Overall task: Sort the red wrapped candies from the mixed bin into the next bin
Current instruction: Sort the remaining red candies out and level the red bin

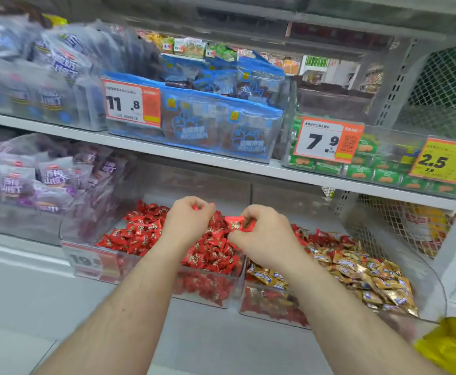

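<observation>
Red wrapped candies are being gripped in both hands above the clear bin of red candies (151,234): the left hand (187,221) is curled round a red piece (195,207) of which only an edge is showing, and the right hand (262,236) is pinching a red wrapped candy (236,222) between thumb and fingertips, just over the divider. The mixed bin (362,269), holding gold wrappers with red ones scattered along its back and left side, is standing directly to the right. For the step to be done well, the pieces should probably be released low over the red pile, well inside the wall, so that nothing is being bounced back across. Much is being obscured: whether more than one candy is being held in the left hand cannot be told, the wrappers' print is being blurred, and the price tag (86,259) on the red bin is being smeared by motion.
</observation>
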Tool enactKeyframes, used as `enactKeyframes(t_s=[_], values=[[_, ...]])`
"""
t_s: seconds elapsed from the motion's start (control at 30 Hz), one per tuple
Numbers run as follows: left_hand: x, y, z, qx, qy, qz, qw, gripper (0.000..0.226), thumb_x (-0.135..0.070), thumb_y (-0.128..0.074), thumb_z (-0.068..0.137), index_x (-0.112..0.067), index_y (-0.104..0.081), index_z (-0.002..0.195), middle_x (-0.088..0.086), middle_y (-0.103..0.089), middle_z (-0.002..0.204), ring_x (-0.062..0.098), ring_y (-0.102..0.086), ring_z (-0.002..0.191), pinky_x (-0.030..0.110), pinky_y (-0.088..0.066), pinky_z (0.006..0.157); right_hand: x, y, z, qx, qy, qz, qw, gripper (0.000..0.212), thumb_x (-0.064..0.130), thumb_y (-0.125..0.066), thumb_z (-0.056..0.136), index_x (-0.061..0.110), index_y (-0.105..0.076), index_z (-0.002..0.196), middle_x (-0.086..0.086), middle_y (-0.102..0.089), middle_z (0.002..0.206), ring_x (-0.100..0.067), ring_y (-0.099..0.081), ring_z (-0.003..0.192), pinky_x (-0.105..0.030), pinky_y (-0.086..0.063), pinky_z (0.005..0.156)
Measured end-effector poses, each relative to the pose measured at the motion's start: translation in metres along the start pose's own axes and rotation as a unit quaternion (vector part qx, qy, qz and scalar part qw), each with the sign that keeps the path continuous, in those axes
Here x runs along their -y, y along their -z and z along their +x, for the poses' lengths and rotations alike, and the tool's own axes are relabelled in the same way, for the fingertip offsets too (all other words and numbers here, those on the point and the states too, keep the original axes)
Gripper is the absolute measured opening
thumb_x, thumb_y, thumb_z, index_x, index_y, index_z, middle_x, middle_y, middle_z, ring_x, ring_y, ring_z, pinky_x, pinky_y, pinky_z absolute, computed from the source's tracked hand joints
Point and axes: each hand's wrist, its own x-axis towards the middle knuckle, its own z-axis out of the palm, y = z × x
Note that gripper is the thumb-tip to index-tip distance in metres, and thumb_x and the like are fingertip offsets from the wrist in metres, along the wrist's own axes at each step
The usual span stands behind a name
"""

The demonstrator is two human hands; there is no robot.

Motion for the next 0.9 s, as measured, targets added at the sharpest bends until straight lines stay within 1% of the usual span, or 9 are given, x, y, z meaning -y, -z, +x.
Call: enactKeyframes(t_s=[0.13,0.23,0.33,0.4,0.43,0.5,0.57,0.67,0.9], values=[[0.014,0.016,0.007,0.037,0.029,0.109,0.993,0.020,-0.022,-0.067,0.083,-0.017,-0.064,0.063,-0.006,-0.058,0.054,0.013,-0.049,0.052,0.025,-0.037,0.053,0.023,-0.033,0.010,0.094,0.040,-0.125,0.987,0.016,0.026,-0.062,0.075,0.021,-0.047,0.072,0.001,-0.058,0.076,-0.027,-0.057,0.083,-0.031,-0.041,0.066],[0.026,0.022,0.010,0.084,0.044,0.208,0.974,0.020,-0.013,-0.055,0.084,-0.008,-0.068,0.069,0.001,-0.062,0.064,0.019,-0.051,0.058,0.027,-0.045,0.058,0.032,-0.053,0.016,0.146,0.061,-0.212,0.964,0.015,0.025,-0.059,0.079,0.021,-0.054,0.093,-0.004,-0.064,0.101,-0.030,-0.058,0.101,-0.035,-0.044,0.082],[0.031,0.022,0.013,0.097,0.044,0.227,0.968,0.015,-0.013,-0.059,0.086,-0.012,-0.068,0.075,-0.001,-0.067,0.077,0.021,-0.061,0.074,0.030,-0.051,0.072,0.033,-0.067,0.021,0.170,0.058,-0.249,0.952,0.031,0.023,-0.058,0.083,0.017,-0.057,0.113,-0.005,-0.064,0.110,-0.029,-0.059,0.106,-0.037,-0.045,0.086],[0.030,0.021,0.014,0.093,0.042,0.227,0.968,0.003,-0.018,-0.066,0.084,-0.020,-0.067,0.086,-0.005,-0.066,0.090,0.021,-0.064,0.093,0.032,-0.052,0.084,0.032,-0.069,0.023,0.175,0.051,-0.256,0.949,0.032,0.022,-0.058,0.084,0.016,-0.057,0.114,-0.005,-0.064,0.110,-0.028,-0.060,0.105,-0.036,-0.045,0.083],[0.031,0.019,0.015,0.092,0.044,0.229,0.968,0.012,-0.020,-0.068,0.083,-0.023,-0.066,0.094,-0.005,-0.065,0.097,0.020,-0.063,0.099,0.034,-0.052,0.089,0.032,-0.068,0.023,0.176,0.052,-0.260,0.948,0.028,0.021,-0.058,0.084,0.016,-0.056,0.111,-0.005,-0.064,0.109,-0.028,-0.060,0.104,-0.036,-0.045,0.080],[0.031,0.015,0.016,0.083,0.046,0.221,0.971,0.027,-0.022,-0.069,0.081,-0.022,-0.065,0.108,-0.004,-0.064,0.108,0.019,-0.061,0.104,0.034,-0.049,0.094,0.030,-0.062,0.023,0.168,0.064,-0.271,0.946,0.018,0.020,-0.058,0.083,0.018,-0.053,0.100,-0.005,-0.063,0.105,-0.028,-0.060,0.102,-0.035,-0.043,0.077],[0.026,0.007,0.015,0.076,0.032,0.185,0.979,0.028,-0.019,-0.067,0.082,-0.020,-0.065,0.110,-0.004,-0.065,0.110,0.018,-0.061,0.105,0.034,-0.049,0.094,0.028,-0.052,0.022,0.149,0.077,-0.275,0.947,0.014,0.020,-0.059,0.083,0.018,-0.049,0.093,-0.004,-0.061,0.099,-0.029,-0.059,0.102,-0.036,-0.042,0.082],[0.011,-0.007,0.006,0.047,-0.020,0.116,0.992,0.018,-0.012,-0.063,0.082,-0.021,-0.066,0.097,-0.003,-0.069,0.100,0.017,-0.064,0.098,0.031,-0.050,0.088,0.020,-0.034,0.017,0.093,0.098,-0.253,0.958,0.007,0.023,-0.058,0.080,0.018,-0.053,0.082,-0.002,-0.059,0.086,-0.031,-0.057,0.099,-0.038,-0.039,0.084],[-0.033,-0.051,-0.026,0.038,-0.146,0.106,0.983,0.022,-0.010,-0.057,0.079,-0.031,-0.064,0.080,-0.012,-0.063,0.077,0.004,-0.056,0.073,0.020,-0.038,0.068,-0.018,0.013,-0.016,-0.041,0.055,-0.123,0.990,0.010,0.022,-0.058,0.076,0.017,-0.063,0.068,0.001,-0.067,0.075,-0.030,-0.056,0.086,-0.038,-0.045,0.087]])
